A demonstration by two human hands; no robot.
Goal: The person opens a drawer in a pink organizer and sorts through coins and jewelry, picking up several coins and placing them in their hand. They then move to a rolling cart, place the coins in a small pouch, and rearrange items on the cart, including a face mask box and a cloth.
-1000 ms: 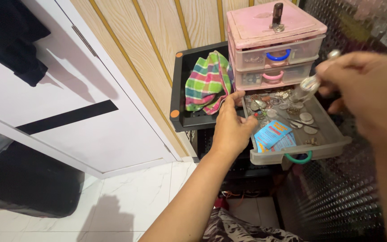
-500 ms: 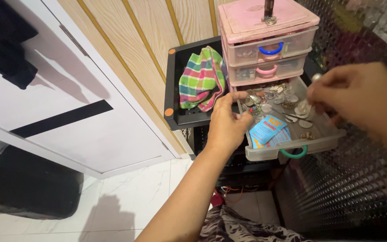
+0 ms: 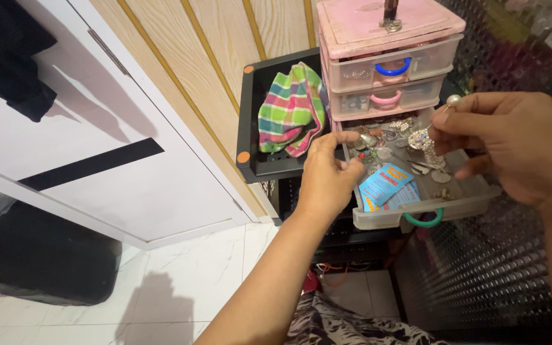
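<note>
A small pink set of plastic drawers [image 3: 384,25] stands on a black shelf. Its bottom drawer [image 3: 461,195], with a green handle, is pulled out and holds coins, trinkets and blue paper packets [image 3: 386,185]. My left hand [image 3: 327,176] rests on the drawer's left edge, fingers curled over the trinkets. My right hand [image 3: 512,144] hovers over the drawer and pinches a sparkly silver ornament [image 3: 424,137] with a pearl-headed pin.
A checked cloth [image 3: 292,108] lies in a black tray [image 3: 247,137] left of the drawers. Behind is a wood-panel wall and a white door [image 3: 91,166]. A dark perforated panel [image 3: 487,268] stands at right. White marble tiles cover the floor.
My right hand came down from high over the drawer, then rose slightly, still pinching the silver ornament. My left hand has stayed at the drawer's left edge.
</note>
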